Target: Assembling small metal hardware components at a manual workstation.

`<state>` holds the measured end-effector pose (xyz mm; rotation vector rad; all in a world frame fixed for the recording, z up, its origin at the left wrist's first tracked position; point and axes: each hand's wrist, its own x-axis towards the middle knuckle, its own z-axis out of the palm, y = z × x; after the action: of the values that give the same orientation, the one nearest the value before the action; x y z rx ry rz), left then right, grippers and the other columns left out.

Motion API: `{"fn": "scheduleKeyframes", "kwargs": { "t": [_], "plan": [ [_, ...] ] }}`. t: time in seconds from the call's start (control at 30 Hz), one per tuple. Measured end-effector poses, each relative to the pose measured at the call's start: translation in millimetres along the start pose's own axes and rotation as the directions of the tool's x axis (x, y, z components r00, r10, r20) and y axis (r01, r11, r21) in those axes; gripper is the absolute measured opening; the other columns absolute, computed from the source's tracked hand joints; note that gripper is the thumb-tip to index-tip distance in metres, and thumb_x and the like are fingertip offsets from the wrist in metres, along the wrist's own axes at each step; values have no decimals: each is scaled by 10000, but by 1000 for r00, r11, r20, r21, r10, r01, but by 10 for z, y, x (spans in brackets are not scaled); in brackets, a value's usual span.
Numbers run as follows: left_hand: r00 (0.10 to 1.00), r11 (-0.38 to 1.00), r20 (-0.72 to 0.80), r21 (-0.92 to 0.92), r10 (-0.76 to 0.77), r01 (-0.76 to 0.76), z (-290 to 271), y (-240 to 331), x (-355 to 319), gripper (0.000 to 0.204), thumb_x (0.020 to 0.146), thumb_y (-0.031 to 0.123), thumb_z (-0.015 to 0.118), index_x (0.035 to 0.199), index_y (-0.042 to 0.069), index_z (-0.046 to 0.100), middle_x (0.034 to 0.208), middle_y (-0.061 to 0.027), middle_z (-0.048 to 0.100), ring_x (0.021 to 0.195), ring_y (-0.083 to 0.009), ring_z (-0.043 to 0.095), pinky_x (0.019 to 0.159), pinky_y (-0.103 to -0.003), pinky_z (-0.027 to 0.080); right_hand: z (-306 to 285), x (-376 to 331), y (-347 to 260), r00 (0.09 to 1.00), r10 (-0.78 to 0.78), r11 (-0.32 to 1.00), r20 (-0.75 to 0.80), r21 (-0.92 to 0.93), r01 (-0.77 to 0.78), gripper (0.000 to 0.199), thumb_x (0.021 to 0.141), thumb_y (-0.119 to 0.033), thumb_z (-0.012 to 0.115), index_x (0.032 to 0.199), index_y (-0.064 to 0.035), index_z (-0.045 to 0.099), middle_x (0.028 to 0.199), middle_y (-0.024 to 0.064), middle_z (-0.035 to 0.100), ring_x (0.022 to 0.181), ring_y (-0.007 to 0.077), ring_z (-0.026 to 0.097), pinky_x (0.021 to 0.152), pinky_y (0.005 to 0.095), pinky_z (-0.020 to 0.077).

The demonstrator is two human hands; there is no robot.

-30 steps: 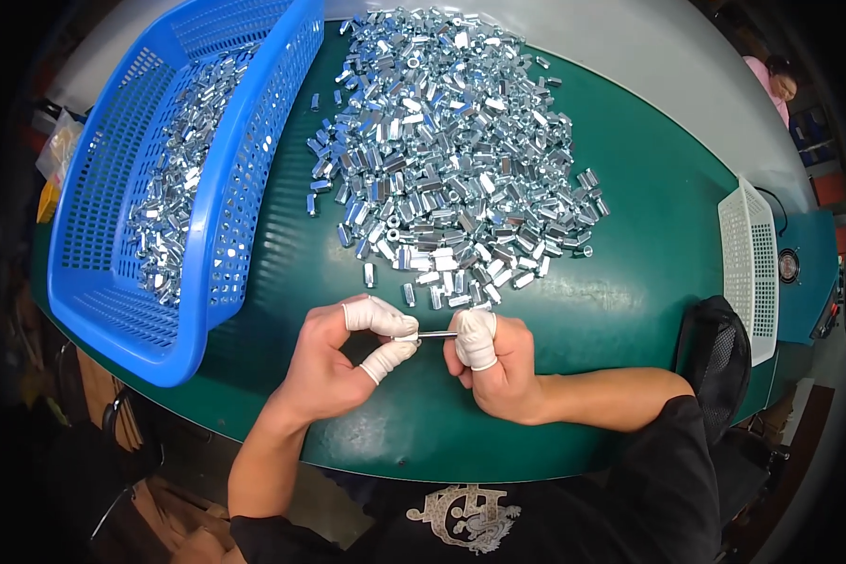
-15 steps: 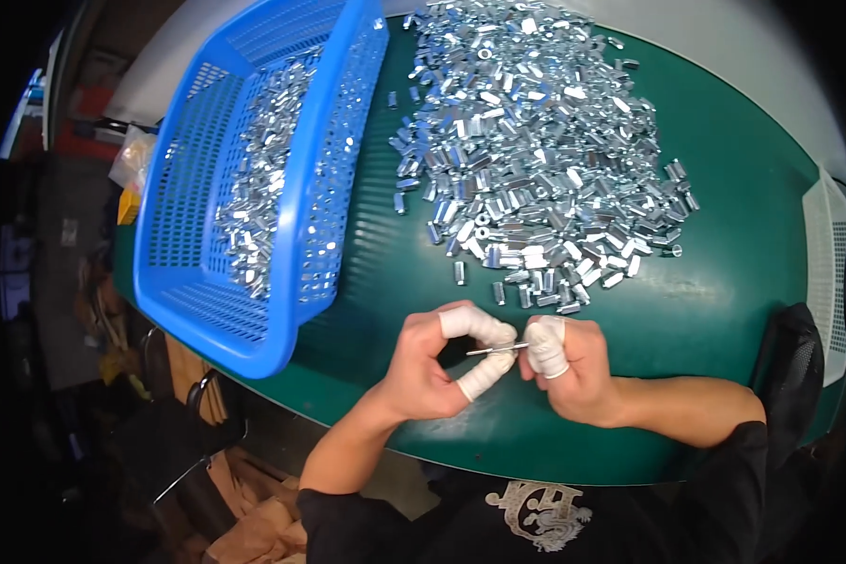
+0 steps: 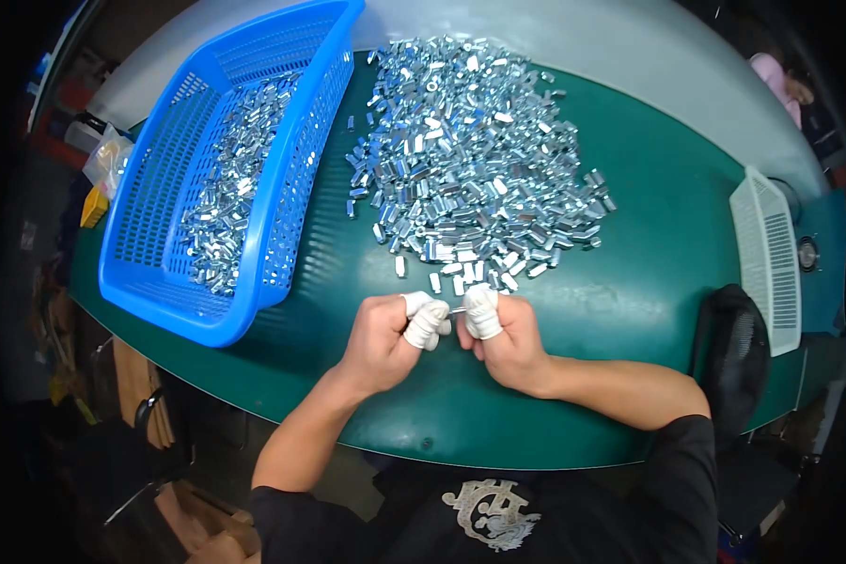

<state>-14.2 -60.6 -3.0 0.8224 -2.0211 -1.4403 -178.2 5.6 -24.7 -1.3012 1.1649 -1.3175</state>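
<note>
Above the near part of the green table, my two hands are close together, their thumbs and forefingers in white finger covers. My right hand [image 3: 509,336] is closed around a thin metal rod [image 3: 458,310], of which only a short bit shows in the gap between the hands. My left hand [image 3: 385,336] is closed too, fingertips pinched at the rod's other side; whatever is inside them is hidden. Just beyond both hands spreads a big heap of shiny hexagonal metal standoffs [image 3: 484,160], with a few loose ones at its near edge.
To the left stands a blue perforated plastic basket [image 3: 244,315] with many similar metal pieces inside. A white slotted tray [image 3: 771,273] leans at the right edge, beside a black mesh object [image 3: 731,352]. Far right, a person in a pink sleeve [image 3: 771,80] is partly visible.
The view has shifted, so the scene sits lower and further left. My left fingers, earlier spread in a wide pinch around the rod, have curled closed; less of the rod shows.
</note>
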Motion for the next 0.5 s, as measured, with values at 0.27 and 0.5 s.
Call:
{"fn": "scheduleKeyframes", "kwargs": {
  "t": [0.27,0.5],
  "plan": [
    [951,960,-164,141,264,-242,58,10,9,153,780,53,673,931,26,661,674,-72,578,519,-162,519,490,-299,413,26,-9,32,984,154,985,-88,89,-147,425,983,-326,397,680,-61,536,546,-5,515,412,42,403,396,201,308],
    [818,782,-156,436,554,-446,14,86,-13,210,711,23,724,914,22,667,695,-72,612,546,-178,514,480,-287,400,-29,1,-123,959,283,936,-22,222,-271,482,959,-375,427,609,-60,530,530,43,528,392,85,422,372,227,295]
  ]
}}
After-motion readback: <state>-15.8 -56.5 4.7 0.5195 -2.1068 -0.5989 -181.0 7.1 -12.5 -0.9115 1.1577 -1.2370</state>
